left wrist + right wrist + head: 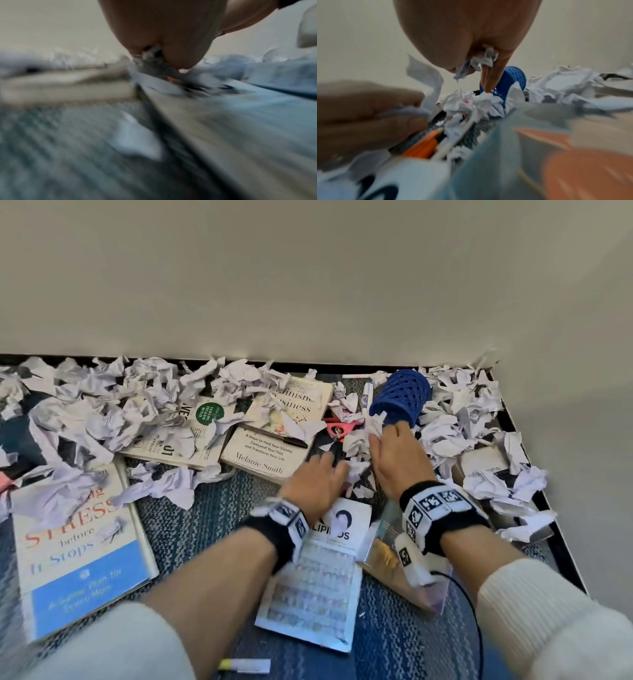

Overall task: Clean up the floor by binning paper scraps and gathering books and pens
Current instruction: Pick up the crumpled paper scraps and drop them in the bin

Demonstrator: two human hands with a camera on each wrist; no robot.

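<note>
Crumpled paper scraps [113,409] litter the blue carpet along the wall. A blue mesh bin [400,400] lies on its side, mouth towards me. My right hand [383,433] reaches at that mouth and pinches a paper scrap [484,58], index finger pointing at the bin [513,81]. My left hand [334,465], just left of it, grips another paper scrap [412,112] above an orange pencil [423,143]. Books lie around: "Unfinished Business" [270,446] with a black pen [277,436] on it, and a stress book [78,563]. The left wrist view is blurred.
A white booklet [318,580] and a glossy book [387,553] lie under my wrists. Pink scissors [339,428] and a white marker [367,393] sit left of the bin. A highlighter [245,666] lies near me. The wall [308,285] bounds the far side and right.
</note>
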